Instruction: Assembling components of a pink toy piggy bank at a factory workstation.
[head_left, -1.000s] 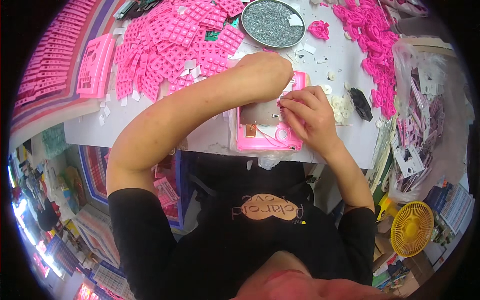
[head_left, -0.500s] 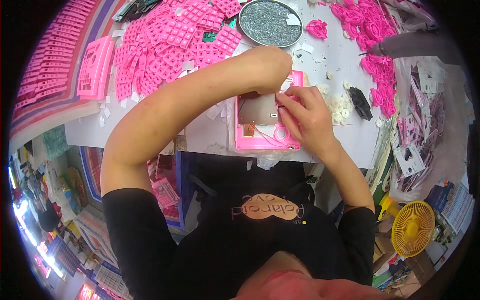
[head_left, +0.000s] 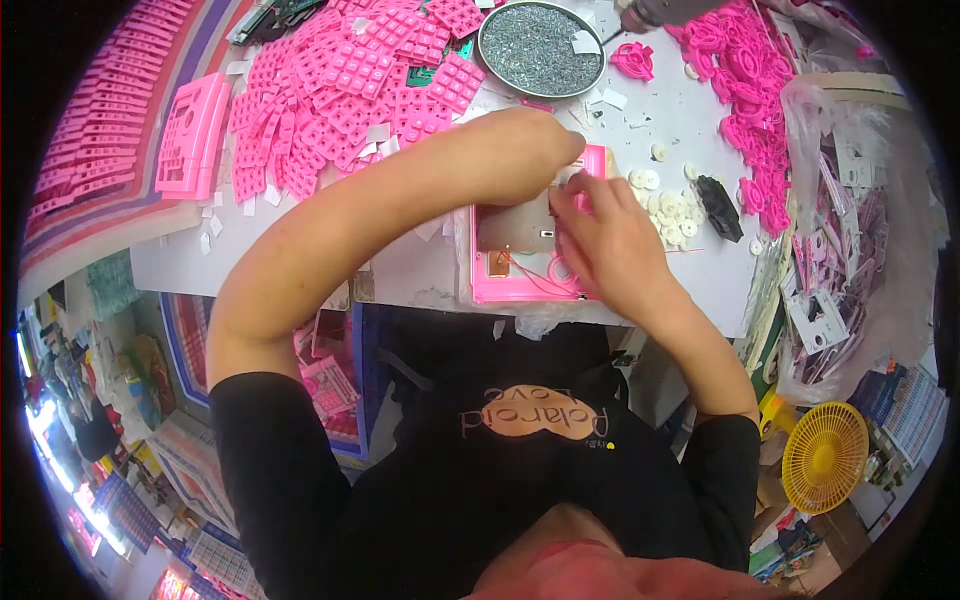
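A pink plastic casing [head_left: 525, 291] lies on the table in front of me, with a grey plate [head_left: 513, 229] inside it. Thin red wires [head_left: 530, 268] run across its near part, beside a round pink ring. Over the casing's far end my left hand [head_left: 540, 150] is curled closed, its back upward, and most of its fingers are out of sight. My right hand [head_left: 612, 235] reaches in from the right, thumb and forefinger pinched close to the left hand. Something small and whitish shows between the hands; I cannot make out what either one holds.
Pink keypads [head_left: 350, 70] are heaped at the far left, near a round tray of screws [head_left: 545, 50]. White plastic wheels [head_left: 672, 215] and a black part [head_left: 719, 207] lie to the right. A dark hanging tool [head_left: 660, 10] shows at the top; pink rings [head_left: 745, 90] line the right.
The dark hanging tool has swung from the right to the top of the view. My right hand has shifted slightly, covering more of the pink ring, and my left hand has edged nearer.
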